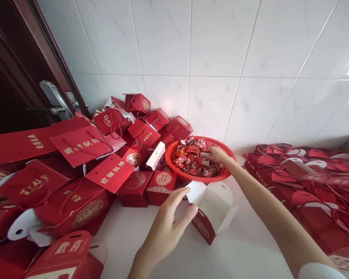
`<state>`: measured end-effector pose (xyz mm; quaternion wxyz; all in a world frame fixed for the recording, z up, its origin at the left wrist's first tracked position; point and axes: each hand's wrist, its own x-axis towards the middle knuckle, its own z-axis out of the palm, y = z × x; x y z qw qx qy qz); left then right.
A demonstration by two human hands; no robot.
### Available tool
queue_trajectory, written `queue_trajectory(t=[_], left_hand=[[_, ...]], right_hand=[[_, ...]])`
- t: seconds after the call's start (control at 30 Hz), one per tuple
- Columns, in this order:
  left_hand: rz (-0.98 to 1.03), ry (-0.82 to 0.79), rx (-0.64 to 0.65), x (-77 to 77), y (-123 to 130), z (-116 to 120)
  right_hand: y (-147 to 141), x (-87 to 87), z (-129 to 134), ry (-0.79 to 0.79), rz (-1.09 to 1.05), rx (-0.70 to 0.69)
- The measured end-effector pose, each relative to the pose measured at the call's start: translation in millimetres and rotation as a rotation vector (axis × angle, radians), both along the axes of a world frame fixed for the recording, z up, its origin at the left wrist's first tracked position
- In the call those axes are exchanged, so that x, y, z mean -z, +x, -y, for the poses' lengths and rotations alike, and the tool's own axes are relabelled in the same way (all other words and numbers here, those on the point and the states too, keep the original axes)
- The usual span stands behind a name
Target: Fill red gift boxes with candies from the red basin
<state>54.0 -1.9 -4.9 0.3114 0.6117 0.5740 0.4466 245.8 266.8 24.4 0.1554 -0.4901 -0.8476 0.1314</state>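
Your right hand (217,155) is in the red plastic basket (198,179) of wrapped sweets (191,150), mid-frame; I can't tell if it grips any. Your left hand (169,217), spread wide, touches the open gift box (219,203), lower middle. White tabletop (238,252) shows between red boxes (110,173), left and right.

1. The left hand (171,219) extends forward from the bottom edge, its wrist (145,254) low and near the middle.
2. Its thumb (192,211) and fingers (177,197) stand apart, with a clear gap between them, pointing forward and rightward.
3. The bare right forearm (264,205) slants inward from the lower right.
4. The right hand (217,154) reaches farther forward, fingers lowered (their tips are partly hidden, so their grip is unclear).
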Motion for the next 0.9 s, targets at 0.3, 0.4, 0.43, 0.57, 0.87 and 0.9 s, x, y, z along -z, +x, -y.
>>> queue_trajectory(t=[0.3,0.4,0.43,0.57,0.87,0.9], left_hand=[[-0.01,0.043,-0.076,0.6,0.0,-1.2],[0.036,0.104,-0.14,2.2,-0.7,-7.0],[0.063,0.12,-0.162,1.9,-0.5,-9.2],[0.263,0.164,-0.234,-9.5,3.7,-17.5],[0.415,0.227,-0.137,-45.3,17.1,-36.7],[0.467,0.229,-0.152,-43.5,18.4,-39.7]], right_hand=[[9.0,-1.5,10.4,-0.148,-0.715,0.044],[4.0,-7.7,27.6,-0.211,-0.895,-0.003],[1.7,-10.3,36.9,-0.25,-0.953,-0.045],[-5.7,-24.1,88.9,-0.449,-0.985,-0.359],[-6.5,-38.9,154.3,-0.473,-0.841,-0.679],[-7.2,-36.6,153.0,-0.47,-0.87,-0.677]])
